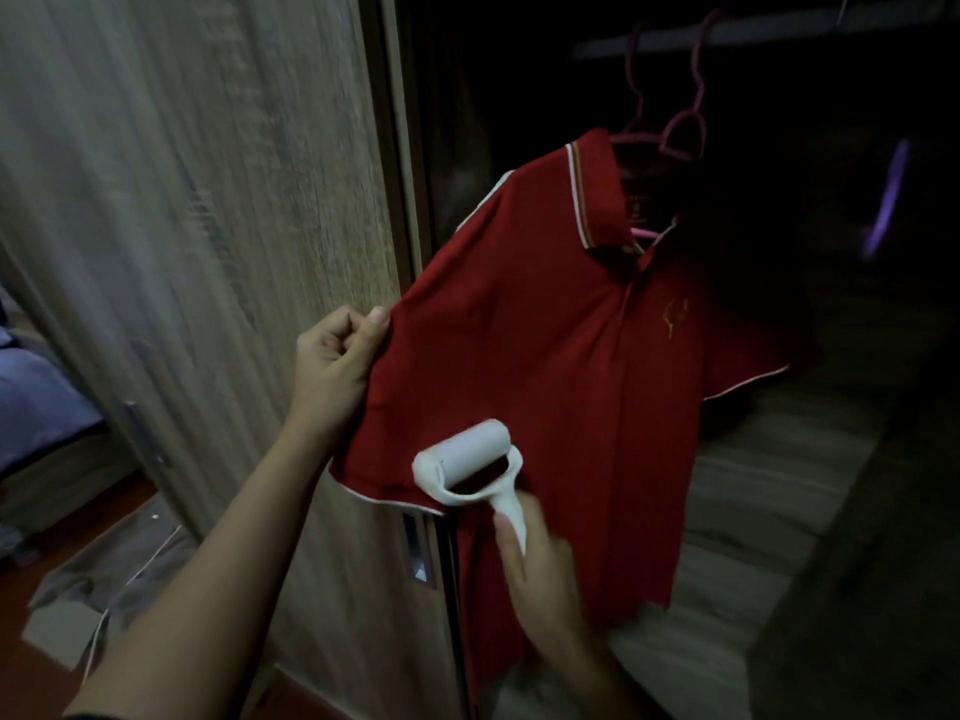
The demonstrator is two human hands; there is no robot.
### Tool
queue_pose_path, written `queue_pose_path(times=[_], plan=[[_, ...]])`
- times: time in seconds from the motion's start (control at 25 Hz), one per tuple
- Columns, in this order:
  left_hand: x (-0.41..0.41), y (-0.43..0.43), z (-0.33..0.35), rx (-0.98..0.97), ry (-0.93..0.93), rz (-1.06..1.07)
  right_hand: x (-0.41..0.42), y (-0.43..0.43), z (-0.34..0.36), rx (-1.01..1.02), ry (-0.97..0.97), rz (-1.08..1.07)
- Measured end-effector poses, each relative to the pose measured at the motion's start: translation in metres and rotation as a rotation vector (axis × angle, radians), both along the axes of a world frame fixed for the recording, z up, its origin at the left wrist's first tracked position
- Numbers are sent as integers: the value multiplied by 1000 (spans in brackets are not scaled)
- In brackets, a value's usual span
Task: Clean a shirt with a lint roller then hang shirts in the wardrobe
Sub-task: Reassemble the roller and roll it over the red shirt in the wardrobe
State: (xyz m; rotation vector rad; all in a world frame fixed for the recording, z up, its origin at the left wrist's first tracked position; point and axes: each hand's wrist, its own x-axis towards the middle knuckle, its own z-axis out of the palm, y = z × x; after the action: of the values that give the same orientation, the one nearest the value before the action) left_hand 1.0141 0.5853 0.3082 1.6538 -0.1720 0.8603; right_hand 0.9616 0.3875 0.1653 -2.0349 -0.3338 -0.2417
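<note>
Beside wardrobe door (208,200), left fingers (343,332) pinch shirt (545,330) edge; right fingers (511,545) grip lint roller (467,459).

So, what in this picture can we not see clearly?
Head view:
- Wardrobe inside, right of the red shirt: too dark to tell its contents.
- Right hand on the lint roller: motion blur hides how its fingers lie.
- Grey cloth on the floor: blurred, partly behind the left arm.
- Pink hanger hooks: dim, contact with the rail unclear.

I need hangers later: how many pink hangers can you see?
2 hangers: left, right, side by side on the rail above the shirt. The dark may hide more.
</note>
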Motion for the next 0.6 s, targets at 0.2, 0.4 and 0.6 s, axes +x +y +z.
queue_pose_path(times=[0.2,0.4,0.6], plan=[[-2,0,1,-32,19,-20,69,-1,112,116,-335,-152],[-3,2,3,-9,21,-19,82,-5,85,80,-343,-177],[-3,1,2,-4,16,-6,41,-8,-12,26,-56,-90]])
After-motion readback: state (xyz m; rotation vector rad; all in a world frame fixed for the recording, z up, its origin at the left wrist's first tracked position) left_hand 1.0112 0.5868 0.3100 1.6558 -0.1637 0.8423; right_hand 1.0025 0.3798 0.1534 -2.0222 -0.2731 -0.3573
